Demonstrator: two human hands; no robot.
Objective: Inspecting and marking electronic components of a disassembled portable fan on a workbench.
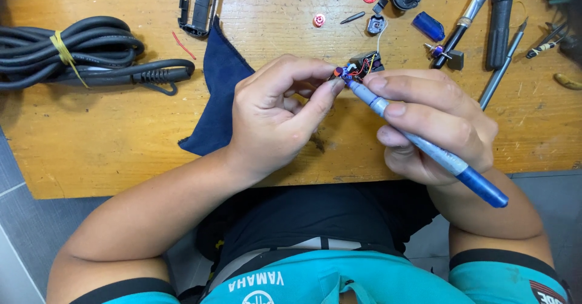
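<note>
Blue-handled tool (pixel 424 149) at tiny wired part (pixel 362 66)

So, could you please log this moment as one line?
left hand: pinches small wired part | right hand: holds blue pen-shaped tool, tip at part | wooden bench

Coiled cable (pixel 73 52) far left on table (pixel 109 140); cloth (pixel 215 92) to its right; screwdrivers (pixel 500 19) at back right.

A worn wooden bench (pixel 121 134) carries a coiled black cable (pixel 73 52), a blue cloth (pixel 218 92) and scattered tools (pixel 500 19).
</note>
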